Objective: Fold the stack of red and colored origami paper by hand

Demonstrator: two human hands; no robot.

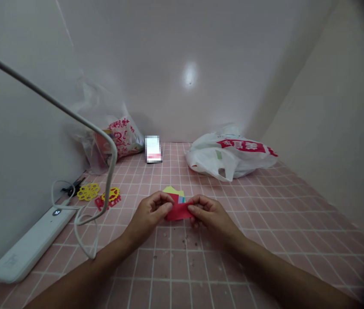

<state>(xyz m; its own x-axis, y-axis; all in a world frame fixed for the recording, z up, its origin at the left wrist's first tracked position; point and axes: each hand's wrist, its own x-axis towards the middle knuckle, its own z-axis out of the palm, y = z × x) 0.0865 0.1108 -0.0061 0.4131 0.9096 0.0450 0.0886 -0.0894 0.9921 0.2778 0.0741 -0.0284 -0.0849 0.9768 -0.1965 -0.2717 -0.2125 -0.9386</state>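
A red sheet of paper [179,212] is stretched between my two hands, held a little above the tiled surface. My left hand [157,209] pinches its left edge between thumb and fingers. At the opposite edge, my right hand [205,210] grips it the same way. The sheet looks folded or bent, though I cannot make out exactly how. Just behind it lies a small pile of coloured papers [172,190], with yellow, red, purple and blue showing. My hands and the red sheet hide part of that pile.
A white power bank [32,244] with a cable [112,159] lies left. Near it are yellow cut-out shapes [88,192], a red cut-out piece [112,203] and a black tool [75,186]. Behind stand a filled plastic bag [125,137], a phone [153,149] and a white bag [207,152].
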